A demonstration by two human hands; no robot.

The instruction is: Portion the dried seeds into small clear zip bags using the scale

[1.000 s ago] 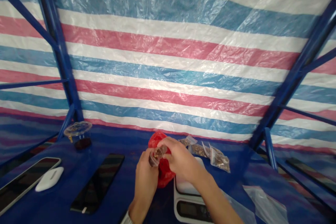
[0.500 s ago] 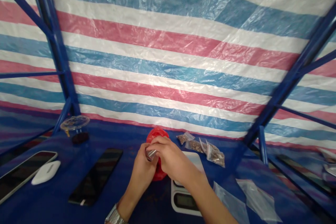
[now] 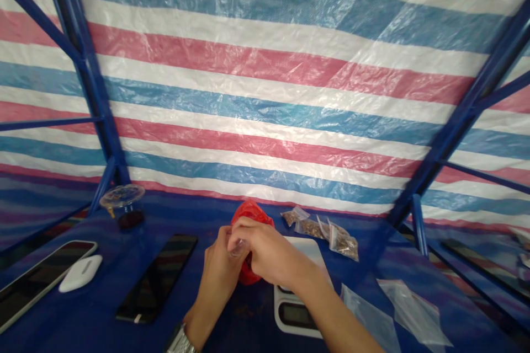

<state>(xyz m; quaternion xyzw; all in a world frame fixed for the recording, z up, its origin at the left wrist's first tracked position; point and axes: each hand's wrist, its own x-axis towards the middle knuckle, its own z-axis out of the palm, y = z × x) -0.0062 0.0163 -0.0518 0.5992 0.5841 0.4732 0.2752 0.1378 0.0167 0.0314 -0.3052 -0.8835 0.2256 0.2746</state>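
A small clear plastic bag [image 3: 239,247] shows between my two hands, mostly covered by fingers. My left hand [image 3: 218,262] is closed around its lower left side, a metal watch on the wrist. From the right, my right hand [image 3: 269,248] reaches over with curled fingers pressed at the bag's top. Just behind and under both hands lies a red plastic bag [image 3: 250,210]; its contents are hidden. A white digital scale [image 3: 298,326] sits under my right forearm, partly covered by it.
Several small bags of brown bits [image 3: 344,242] lie beyond the scale. Flat clear zip bags [image 3: 416,311] are at the right. On the left are a black phone [image 3: 159,276], a white earbud case [image 3: 80,274], another phone [image 3: 37,281] and a plastic cup [image 3: 129,212]. Blue posts [image 3: 97,88] flank the striped sheet.
My right fingers have curled further down over the clear bag, so less of it shows. The view has shifted slightly; the things on the table lie as before.
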